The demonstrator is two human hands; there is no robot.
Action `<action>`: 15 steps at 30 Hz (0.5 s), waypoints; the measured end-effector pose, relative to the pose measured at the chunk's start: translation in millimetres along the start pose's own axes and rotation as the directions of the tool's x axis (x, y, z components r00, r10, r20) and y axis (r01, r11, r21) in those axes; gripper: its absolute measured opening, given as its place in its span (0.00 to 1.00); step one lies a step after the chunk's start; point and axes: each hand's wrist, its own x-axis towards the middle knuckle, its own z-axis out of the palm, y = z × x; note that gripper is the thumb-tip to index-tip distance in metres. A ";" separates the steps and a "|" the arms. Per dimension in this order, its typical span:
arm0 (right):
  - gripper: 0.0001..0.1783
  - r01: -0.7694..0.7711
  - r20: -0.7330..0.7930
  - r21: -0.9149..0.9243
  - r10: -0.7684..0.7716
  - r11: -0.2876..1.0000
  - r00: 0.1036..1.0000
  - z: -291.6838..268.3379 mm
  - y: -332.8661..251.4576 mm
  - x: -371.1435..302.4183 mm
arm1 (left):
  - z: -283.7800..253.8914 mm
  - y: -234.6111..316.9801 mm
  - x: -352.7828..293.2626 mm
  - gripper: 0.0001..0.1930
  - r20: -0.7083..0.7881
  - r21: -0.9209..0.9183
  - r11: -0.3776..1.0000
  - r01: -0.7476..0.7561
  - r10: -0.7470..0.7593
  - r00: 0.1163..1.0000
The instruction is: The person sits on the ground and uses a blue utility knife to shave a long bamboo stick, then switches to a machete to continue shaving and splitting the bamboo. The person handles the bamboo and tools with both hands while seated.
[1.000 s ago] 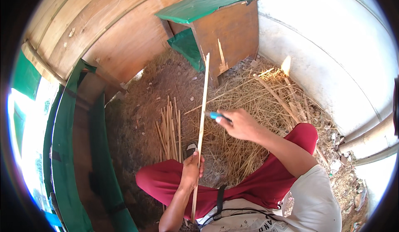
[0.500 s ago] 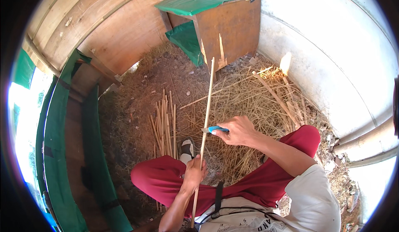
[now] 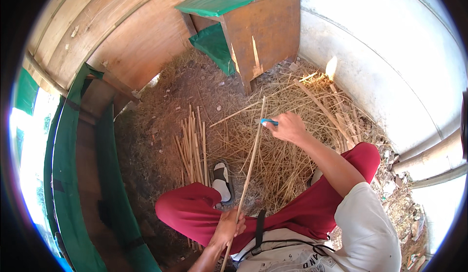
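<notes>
My left hand is closed round the lower part of a long pale bamboo strip, which slants up and away from my lap. My right hand grips a blue utility knife, its blade against or very near the strip close to the far end. Left of my sandalled foot lies a bundle of similar strips on the ground. Thin pale shavings are heaped on the ground below and to the right of my right hand.
A wooden cabinet with a green cover stands at the back. Thicker bamboo pieces lie by the white wall on the right. Along the left runs a green-covered wooden structure. My crossed legs take up the near side.
My right hand with the knife has moved away from me along the strip, toward its far end. My left hand has come lower with the strip, which now tilts more to the right.
</notes>
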 end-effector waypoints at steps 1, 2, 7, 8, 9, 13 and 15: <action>0.28 -0.040 0.036 -0.005 0.040 0.999 0.999 3.8 4.8 3.4 | -4.1 -4.4 -5.9 0.19 0.012 -0.020 0.999 0.038 -0.037 0.999; 0.28 -0.078 -0.018 0.012 0.079 0.997 0.997 4.0 14.9 5.3 | -8.9 -10.3 -12.0 0.19 0.026 -0.022 0.997 0.072 -0.071 0.997; 0.29 -0.363 -0.099 -0.035 0.359 0.931 0.928 -9.6 60.7 13.4 | -34.5 -39.9 -39.6 0.20 0.077 0.026 0.989 0.143 -0.145 0.986; 0.29 -0.427 -0.192 -0.055 0.411 0.902 0.891 -7.9 77.7 14.7 | -39.3 -42.4 -44.3 0.21 0.126 -0.021 0.983 0.180 -0.176 0.976; 0.28 -0.421 -0.209 -0.062 0.400 0.905 0.892 -8.4 85.4 13.6 | -44.2 -46.0 -47.6 0.22 0.097 0.012 0.989 0.148 -0.148 0.984; 0.23 -0.379 -0.133 -0.095 0.366 0.920 0.921 -16.9 72.3 3.2 | -55.2 -55.7 -41.4 0.25 -0.101 0.225 0.974 0.018 0.005 0.995; 0.23 -0.301 -0.033 -0.314 0.307 0.900 0.951 -13.3 65.5 -1.7 | -48.1 -51.3 -31.4 0.26 -0.200 0.357 0.933 -0.054 0.132 0.971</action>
